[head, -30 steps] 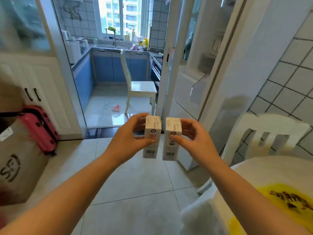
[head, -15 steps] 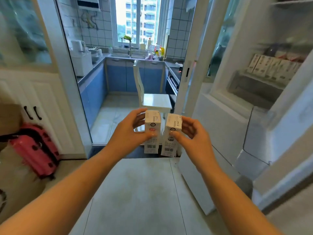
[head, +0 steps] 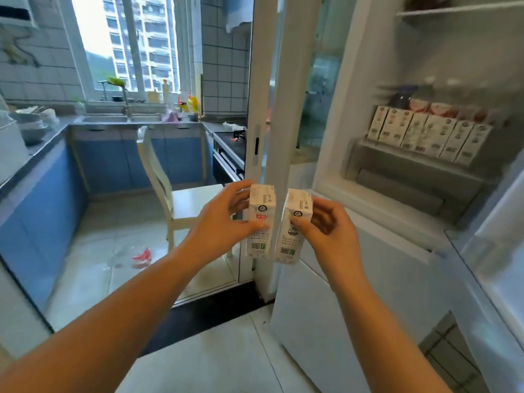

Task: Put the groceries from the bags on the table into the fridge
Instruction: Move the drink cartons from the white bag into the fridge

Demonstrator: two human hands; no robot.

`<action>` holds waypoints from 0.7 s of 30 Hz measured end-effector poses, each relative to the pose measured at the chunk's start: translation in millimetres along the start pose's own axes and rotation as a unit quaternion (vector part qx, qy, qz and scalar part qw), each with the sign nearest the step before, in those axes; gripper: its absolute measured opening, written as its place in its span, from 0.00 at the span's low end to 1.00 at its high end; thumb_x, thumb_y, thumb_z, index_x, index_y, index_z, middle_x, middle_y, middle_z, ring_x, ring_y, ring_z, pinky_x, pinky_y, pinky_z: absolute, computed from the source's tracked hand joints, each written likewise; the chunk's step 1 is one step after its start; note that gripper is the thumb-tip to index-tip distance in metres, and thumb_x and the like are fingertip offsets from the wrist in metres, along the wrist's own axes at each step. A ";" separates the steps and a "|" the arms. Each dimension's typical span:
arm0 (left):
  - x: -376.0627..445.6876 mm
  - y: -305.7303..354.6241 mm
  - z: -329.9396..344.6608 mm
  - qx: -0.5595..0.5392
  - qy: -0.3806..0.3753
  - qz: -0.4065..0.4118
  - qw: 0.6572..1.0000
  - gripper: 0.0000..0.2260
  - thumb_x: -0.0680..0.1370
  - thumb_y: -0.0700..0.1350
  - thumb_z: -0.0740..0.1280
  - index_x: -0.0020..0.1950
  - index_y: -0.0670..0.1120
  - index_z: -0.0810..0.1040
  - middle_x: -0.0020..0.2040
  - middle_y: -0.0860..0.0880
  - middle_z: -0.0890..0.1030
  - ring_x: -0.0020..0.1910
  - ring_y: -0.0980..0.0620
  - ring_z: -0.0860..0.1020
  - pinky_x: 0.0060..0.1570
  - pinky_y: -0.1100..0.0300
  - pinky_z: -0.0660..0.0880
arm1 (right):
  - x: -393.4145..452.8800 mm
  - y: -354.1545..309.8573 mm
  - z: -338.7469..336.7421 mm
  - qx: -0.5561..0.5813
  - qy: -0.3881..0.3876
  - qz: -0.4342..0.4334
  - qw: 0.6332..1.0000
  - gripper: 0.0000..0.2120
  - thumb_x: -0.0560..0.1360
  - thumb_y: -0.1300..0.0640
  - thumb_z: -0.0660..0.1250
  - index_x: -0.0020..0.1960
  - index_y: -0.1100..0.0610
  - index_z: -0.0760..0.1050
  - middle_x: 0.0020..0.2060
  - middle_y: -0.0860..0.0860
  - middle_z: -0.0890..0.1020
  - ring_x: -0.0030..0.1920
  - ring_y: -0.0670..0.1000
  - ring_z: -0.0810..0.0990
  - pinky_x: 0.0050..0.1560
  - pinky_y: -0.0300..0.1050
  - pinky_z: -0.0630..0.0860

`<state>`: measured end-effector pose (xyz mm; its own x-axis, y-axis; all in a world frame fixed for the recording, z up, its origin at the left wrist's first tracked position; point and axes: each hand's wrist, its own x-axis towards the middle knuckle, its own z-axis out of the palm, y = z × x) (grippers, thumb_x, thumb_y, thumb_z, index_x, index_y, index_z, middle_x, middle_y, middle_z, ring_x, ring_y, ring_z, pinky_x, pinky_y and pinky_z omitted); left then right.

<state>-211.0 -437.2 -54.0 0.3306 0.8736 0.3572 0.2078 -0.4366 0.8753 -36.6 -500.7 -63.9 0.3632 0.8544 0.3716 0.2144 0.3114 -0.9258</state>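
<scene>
- Cartons fill both hands: the left hand [head: 226, 222] grips a small white carton [head: 261, 219] with a red label, thumb across its front face and fingers curled round its far side.
- The right hand [head: 326, 231] pinches a second white carton [head: 295, 225], thumb on the front and fingers folded behind its right edge.
- Both cartons stand upright and side by side at chest height, close together with a narrow gap between them; the second one tilts slightly to the right.
- They are held in front of the white door frame [head: 272, 109], just left of the open fridge [head: 354, 80].
- Inside the fridge, a row of similar cartons [head: 428, 136] stands on a shelf, with blurred bottles or packets behind them that cannot be made out.
- Through the doorway, a white chair [head: 170, 191] stands on the kitchen floor by blue cabinets [head: 113, 163], and a sink [head: 119, 119] sits under the window.
- A red-and-clear wrapper [head: 139, 256] lies on the kitchen tiles.
</scene>
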 end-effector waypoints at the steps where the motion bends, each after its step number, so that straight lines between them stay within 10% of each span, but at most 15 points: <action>1: 23.4 -4.6 -0.8 -0.005 -0.018 0.007 1.000 0.28 0.68 0.41 0.75 0.63 0.58 0.68 0.54 0.64 0.77 0.53 0.67 0.76 0.44 0.70 0.77 | 16.8 2.7 1.8 -0.003 0.018 0.003 1.000 0.17 0.70 0.59 0.72 0.54 0.45 0.72 0.53 0.42 0.80 0.54 0.42 0.79 0.53 0.43 0.79; 21: 379.0 -6.6 147.2 -0.120 -0.246 0.142 0.951 0.30 0.67 0.38 0.75 0.64 0.53 0.68 0.52 0.62 0.77 0.51 0.67 0.76 0.45 0.70 0.76 | 290.4 26.2 -111.1 -0.126 0.231 -0.055 0.963 0.16 0.69 0.62 0.73 0.54 0.52 0.75 0.47 0.40 0.81 0.48 0.36 0.80 0.42 0.30 0.76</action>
<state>48.4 -135.0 27.6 0.7448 0.4958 0.4466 -0.1504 -0.5274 0.8362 175.3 -290.6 27.5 0.6778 0.5272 0.5125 0.4671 0.2296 -0.8539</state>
